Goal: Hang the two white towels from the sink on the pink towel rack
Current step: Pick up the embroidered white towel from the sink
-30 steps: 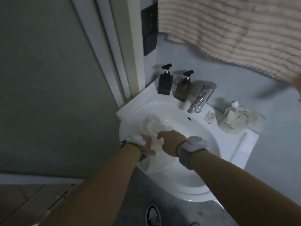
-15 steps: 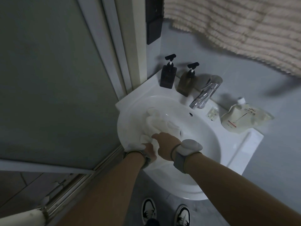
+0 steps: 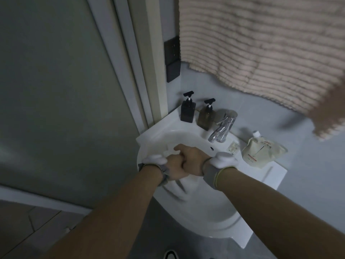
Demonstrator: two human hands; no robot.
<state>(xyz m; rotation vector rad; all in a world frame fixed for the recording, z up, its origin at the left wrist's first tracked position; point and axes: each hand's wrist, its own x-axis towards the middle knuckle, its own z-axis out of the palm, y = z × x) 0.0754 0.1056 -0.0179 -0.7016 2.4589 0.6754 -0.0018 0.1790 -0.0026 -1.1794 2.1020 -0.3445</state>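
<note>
Left hand: closed in a fist on white cloth at the near-left part of the basin; knuckles pressed against the right hand.
Right hand: closed, fingers curled down onto the same white cloth, touching the left hand over the basin.
Wrists: each carries a grey band with a white pod on top.
White towels: bunched under both hands inside the sink; a blurred fold hangs below the fists against the near basin wall. Whether one towel or two is gripped cannot be told.
Sink: white, round basin set in a corner, standing above a grey floor.
Faucet: chrome, at the back rim, spout angled toward the basin.
Dark pump bottle: upright on the back-left corner of the sink ledge.
Brown pump bottle: upright, just beside the dark one, between it and the faucet.
Refill pouch: pale, capped, lying on the ledge to the right of the faucet.
Beige ribbed towel: hangs on the wall above the sink; its support is out of frame.
Pink towel rack: not visible.
Lighting: dim; fine detail limited.
</note>
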